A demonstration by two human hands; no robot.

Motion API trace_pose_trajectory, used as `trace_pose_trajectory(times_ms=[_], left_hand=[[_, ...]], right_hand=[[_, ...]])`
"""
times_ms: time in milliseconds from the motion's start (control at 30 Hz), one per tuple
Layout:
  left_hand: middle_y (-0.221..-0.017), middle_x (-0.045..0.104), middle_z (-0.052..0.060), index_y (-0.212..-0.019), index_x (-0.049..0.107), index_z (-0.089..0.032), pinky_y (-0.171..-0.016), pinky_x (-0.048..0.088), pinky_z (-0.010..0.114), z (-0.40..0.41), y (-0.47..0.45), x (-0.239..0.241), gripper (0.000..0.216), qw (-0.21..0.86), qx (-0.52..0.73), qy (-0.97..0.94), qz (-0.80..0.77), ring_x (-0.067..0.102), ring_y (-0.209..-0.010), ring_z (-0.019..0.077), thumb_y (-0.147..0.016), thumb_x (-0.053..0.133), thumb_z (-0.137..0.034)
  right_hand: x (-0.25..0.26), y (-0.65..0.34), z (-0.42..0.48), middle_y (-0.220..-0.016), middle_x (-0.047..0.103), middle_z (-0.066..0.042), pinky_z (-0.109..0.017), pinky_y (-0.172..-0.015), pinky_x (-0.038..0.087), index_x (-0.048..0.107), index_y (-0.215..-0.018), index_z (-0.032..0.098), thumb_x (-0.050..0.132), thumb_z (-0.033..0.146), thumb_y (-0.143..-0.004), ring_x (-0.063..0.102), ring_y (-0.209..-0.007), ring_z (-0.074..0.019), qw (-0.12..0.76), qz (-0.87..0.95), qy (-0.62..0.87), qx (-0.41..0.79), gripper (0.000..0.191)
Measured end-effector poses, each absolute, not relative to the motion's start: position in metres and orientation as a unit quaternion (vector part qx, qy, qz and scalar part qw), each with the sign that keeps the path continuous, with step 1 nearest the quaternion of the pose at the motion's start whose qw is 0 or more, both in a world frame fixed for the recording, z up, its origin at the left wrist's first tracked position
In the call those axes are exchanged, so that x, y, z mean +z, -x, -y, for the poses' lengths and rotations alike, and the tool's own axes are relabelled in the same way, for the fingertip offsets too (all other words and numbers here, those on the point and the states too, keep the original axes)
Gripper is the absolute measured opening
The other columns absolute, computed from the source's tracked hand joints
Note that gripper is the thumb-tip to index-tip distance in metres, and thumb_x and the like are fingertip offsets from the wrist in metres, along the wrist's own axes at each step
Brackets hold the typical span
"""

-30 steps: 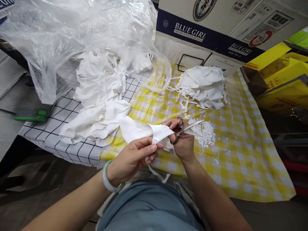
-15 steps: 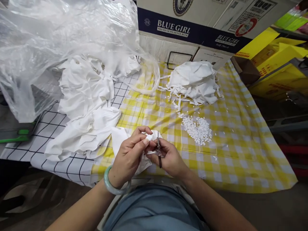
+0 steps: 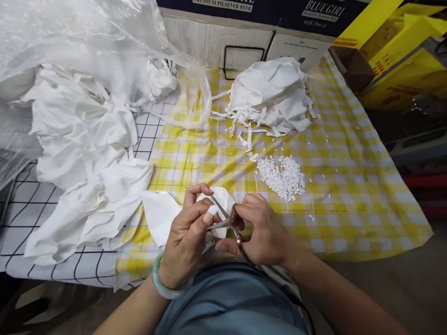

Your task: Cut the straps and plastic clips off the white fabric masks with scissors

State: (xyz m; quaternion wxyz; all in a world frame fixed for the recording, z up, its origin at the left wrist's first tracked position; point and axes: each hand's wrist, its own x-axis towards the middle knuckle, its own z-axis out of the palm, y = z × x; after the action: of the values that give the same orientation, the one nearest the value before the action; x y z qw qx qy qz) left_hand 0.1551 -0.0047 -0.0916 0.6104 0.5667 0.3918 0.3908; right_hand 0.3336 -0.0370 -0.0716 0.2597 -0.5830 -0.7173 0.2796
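My left hand point(image 3: 193, 225) pinches the edge of a piece of white fabric point(image 3: 160, 216), which spreads out to both sides of it near the table's front edge. A green bangle point(image 3: 161, 281) circles that wrist. In my right hand point(image 3: 263, 230) is a pair of scissors point(image 3: 233, 218), its fingers through the handles. The blades stand apart and point left, at the fabric edge by my left fingertips. Whether the blades touch the fabric, I cannot tell. To the right lies a heap of small white snippets point(image 3: 281, 177).
White fabric pieces point(image 3: 84, 153) lie piled on the left, partly under a clear plastic bag point(image 3: 87, 32). At the back, a stack of white pieces with straps point(image 3: 270, 97) stands before a cardboard box point(image 3: 216, 39). A yellow checked cloth point(image 3: 349, 204) covers the table.
My right hand has turned the scissors from upright to pointing left, and the blades have opened. My left hand keeps its pinch on the fabric. The camera view has shifted.
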Motion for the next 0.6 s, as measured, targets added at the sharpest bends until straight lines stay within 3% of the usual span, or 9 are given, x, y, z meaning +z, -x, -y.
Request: trace_pose_trajectory(times_ms=[267, 600], left_hand=[[-0.098, 0.058, 0.01, -0.074, 0.065, -0.022, -0.096, 0.044, 0.04, 0.006, -0.1546, -0.0924, 0.027, 0.633, 0.387, -0.553, -0.378, 0.045, -0.12, 0.0286, -0.095, 0.051, -0.031], [-0.083, 0.054, 0.009, -0.073, 0.065, -0.024, -0.099, 0.039, 0.041, 0.0036, -0.1556, -0.0885, 0.028, 0.597, 0.392, -0.604, -0.355, 0.039, -0.117, 0.0278, -0.096, 0.048, -0.029]], right_hand=[[-0.0734, -0.3333, 0.035, -0.056, 0.051, 0.001, -0.031, -0.067, 0.031, 0.049, -0.058, 0.019, 0.073, 0.067, -0.069, 0.046, -0.06, -0.0141, 0.247, 0.718, 0.588, 0.279, 0.054], [-0.073, -0.3298, 0.0347, -0.054, 0.053, 0.001, -0.031, -0.067, 0.031, 0.049, -0.056, 0.019, 0.072, 0.067, -0.07, 0.045, -0.059, -0.0133, 0.265, 0.709, 0.585, 0.292, 0.055]])
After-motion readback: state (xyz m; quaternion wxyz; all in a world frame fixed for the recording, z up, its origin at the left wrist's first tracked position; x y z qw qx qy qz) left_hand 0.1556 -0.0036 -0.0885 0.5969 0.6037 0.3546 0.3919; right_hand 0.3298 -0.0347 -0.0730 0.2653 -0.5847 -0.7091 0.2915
